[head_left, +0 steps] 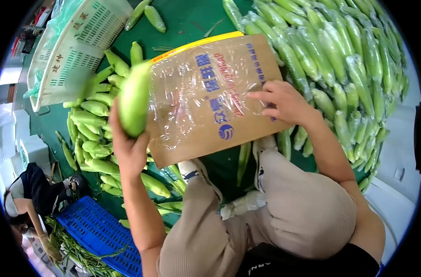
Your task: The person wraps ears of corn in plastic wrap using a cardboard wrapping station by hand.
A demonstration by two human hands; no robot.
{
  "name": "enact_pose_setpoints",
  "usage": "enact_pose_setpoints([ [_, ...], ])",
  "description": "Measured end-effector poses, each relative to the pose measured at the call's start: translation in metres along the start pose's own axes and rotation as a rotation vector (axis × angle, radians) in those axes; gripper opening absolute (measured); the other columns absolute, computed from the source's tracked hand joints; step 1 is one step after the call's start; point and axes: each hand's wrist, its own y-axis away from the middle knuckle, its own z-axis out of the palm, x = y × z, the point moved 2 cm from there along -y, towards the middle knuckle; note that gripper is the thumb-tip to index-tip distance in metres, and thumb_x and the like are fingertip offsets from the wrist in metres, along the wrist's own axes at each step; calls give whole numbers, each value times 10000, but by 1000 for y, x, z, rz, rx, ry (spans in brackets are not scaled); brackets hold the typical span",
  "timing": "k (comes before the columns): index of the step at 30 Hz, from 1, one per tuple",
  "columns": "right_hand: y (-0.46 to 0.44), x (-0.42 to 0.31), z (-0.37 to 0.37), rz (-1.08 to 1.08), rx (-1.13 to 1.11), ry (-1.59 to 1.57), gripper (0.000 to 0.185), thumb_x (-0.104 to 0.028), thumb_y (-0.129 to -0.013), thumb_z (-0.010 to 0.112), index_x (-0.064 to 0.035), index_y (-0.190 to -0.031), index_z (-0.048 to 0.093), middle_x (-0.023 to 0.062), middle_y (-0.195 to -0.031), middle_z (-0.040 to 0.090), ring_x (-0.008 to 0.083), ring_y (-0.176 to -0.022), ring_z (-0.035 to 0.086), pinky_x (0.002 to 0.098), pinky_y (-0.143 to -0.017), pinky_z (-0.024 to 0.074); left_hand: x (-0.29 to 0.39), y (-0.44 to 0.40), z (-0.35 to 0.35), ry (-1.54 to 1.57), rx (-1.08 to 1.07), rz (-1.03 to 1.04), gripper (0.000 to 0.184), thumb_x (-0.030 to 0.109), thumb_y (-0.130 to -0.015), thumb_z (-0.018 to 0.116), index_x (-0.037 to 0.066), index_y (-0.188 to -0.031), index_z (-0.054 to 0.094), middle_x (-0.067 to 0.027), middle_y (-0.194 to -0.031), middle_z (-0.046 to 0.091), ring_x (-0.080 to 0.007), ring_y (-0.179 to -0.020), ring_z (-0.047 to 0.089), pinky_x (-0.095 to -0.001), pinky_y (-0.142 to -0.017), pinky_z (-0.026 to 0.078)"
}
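My left hand (131, 150) grips a green ear of corn (134, 99), husk on, held upright at the left edge of a cardboard box (183, 145). Motion blurs the ear slightly. Clear plastic film (187, 78) lies wrinkled over the box's printed top. On the right side of that top rests my right hand (286, 102), fingers stretched and apart, with nothing visible in them. A yellow strip (196, 45) runs along the box's far edge.
Unwrapped corn (95, 124) is heaped at the left. A large pile of film-wrapped corn (330, 55) fills the right. A white crate (58, 87) stands far left, a blue crate (102, 231) lower left. Another person (30, 198) bends beside the blue crate.
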Motion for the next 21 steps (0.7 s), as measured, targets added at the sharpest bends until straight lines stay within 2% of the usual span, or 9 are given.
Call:
enact_pose_setpoints([
  [2, 5, 14, 13, -109, 47, 48, 449, -156, -788, 787, -203, -1229, 721, 29, -916, 593, 264, -900, 590, 403, -801, 461, 33, -26, 46, -497, -236, 223, 777, -30, -731, 709, 173, -1463, 543, -115, -1351, 633, -324, -1208, 616, -430, -1016, 513],
  [6, 2, 24, 37, -193, 135, 154, 263, -158, -828, 738, -194, -1089, 733, 5, -848, 578, 232, -862, 580, 364, -783, 437, 25, -30, 128, -730, -425, 339, 702, 93, -742, 747, 217, -1416, 596, -34, -1287, 682, -314, -1140, 620, -446, -982, 498],
  [10, 3, 13, 36, 42, 607, -520, 160, -59, -919, 685, -95, -1074, 678, 68, -920, 667, 291, -883, 648, 397, -774, 506, 24, -29, 129, -723, -462, 257, 713, 87, -735, 739, 245, -1416, 600, -11, -1277, 684, -303, -1136, 618, -471, -989, 488],
  [14, -49, -15, 32, 13, 641, -309, 205, -6, -933, 639, -91, -1116, 672, 107, -972, 705, 306, -930, 688, 413, -797, 546, 27, -38, 129, -672, -500, 242, 705, 81, -738, 735, 221, -1415, 597, -39, -1282, 683, -319, -1159, 616, -473, -1000, 492],
  [16, -67, -16, 38, -109, 534, 50, 258, -69, -946, 536, -65, -1161, 681, 146, -1103, 695, 349, -1061, 641, 470, -961, 505, 25, -46, 130, -538, -549, 207, 714, 68, -741, 724, 173, -1433, 585, -138, -1351, 658, -376, -1283, 575, -474, -1075, 473],
  [18, -89, -13, 38, 156, 339, -116, 280, -74, -1003, 516, -48, -1237, 667, 134, -1177, 690, 294, -1117, 635, 430, -992, 496, 5, -53, 129, -451, -539, 206, 770, 89, -724, 721, 204, -1465, 545, -162, -1444, 588, -377, -1345, 538, -493, -1120, 453],
  [19, -98, 14, 70, 163, 480, -693, 251, -69, -1036, 538, -43, -1257, 654, 95, -1185, 699, 223, -1114, 649, 368, -974, 509, -10, -58, 129, -495, -596, 168, 795, 106, -718, 730, 217, -1478, 525, -158, -1478, 547, -370, -1364, 520, -485, -1125, 451],
  [20, -106, 10, 61, 374, 396, -735, 232, -67, -1052, 551, -37, -1267, 635, 71, -1217, 702, 183, -1109, 660, 326, -965, 516, 4, -65, 119, -465, -718, 96, 811, 137, -714, 744, 226, -1486, 513, -156, -1466, 538, -371, -1371, 511, -490, -1130, 442],
  [21, -109, 16, 66, 285, 428, -634, 220, -108, -1067, 544, -37, -1262, 618, 101, -1202, 703, 217, -1085, 669, 336, -954, 514, -4, -68, 126, -574, -686, 143, 793, 179, -715, 753, 197, -1470, 513, -144, -1445, 540, -374, -1351, 523, -480, -1115, 450],
])
